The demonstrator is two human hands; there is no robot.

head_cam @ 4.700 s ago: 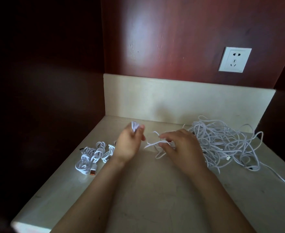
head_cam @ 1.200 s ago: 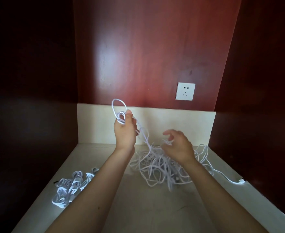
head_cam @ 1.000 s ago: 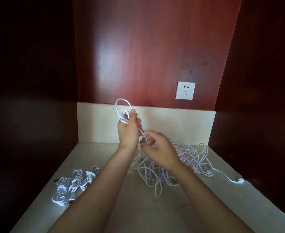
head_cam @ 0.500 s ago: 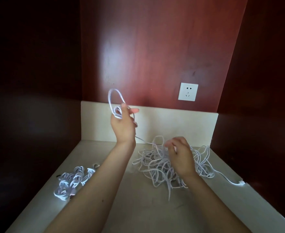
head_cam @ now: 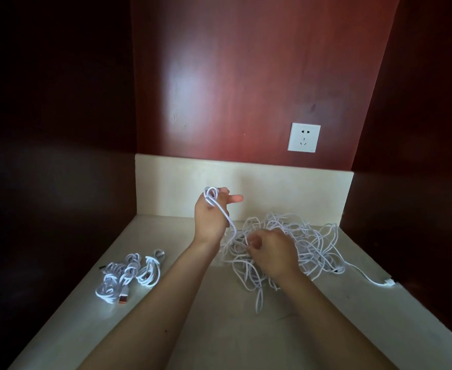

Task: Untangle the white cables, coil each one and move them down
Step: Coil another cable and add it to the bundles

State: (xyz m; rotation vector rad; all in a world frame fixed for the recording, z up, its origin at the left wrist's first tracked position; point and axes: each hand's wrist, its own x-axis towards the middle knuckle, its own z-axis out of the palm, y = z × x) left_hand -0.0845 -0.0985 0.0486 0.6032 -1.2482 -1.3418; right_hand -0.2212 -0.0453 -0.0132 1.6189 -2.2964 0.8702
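A tangled heap of white cables (head_cam: 310, 241) lies on the beige counter (head_cam: 219, 329) at the back right. My left hand (head_cam: 211, 217) is raised above the counter with small loops of one white cable (head_cam: 211, 196) wound around its fingers; that strand runs down into the heap. My right hand (head_cam: 272, 253) rests low on the heap's near left side, fingers pinched on strands there. Several coiled white cables (head_cam: 128, 273) lie together on the left of the counter, one with an orange plug (head_cam: 123, 299).
One cable end with a plug (head_cam: 387, 283) trails to the counter's right edge. A white wall socket (head_cam: 304, 137) sits on the red-brown back panel above the beige backsplash (head_cam: 272, 188). Dark walls close in on both sides.
My left hand has dropped lower and the big loop above it has shrunk onto the fingers. My right hand has gone down into the heap.
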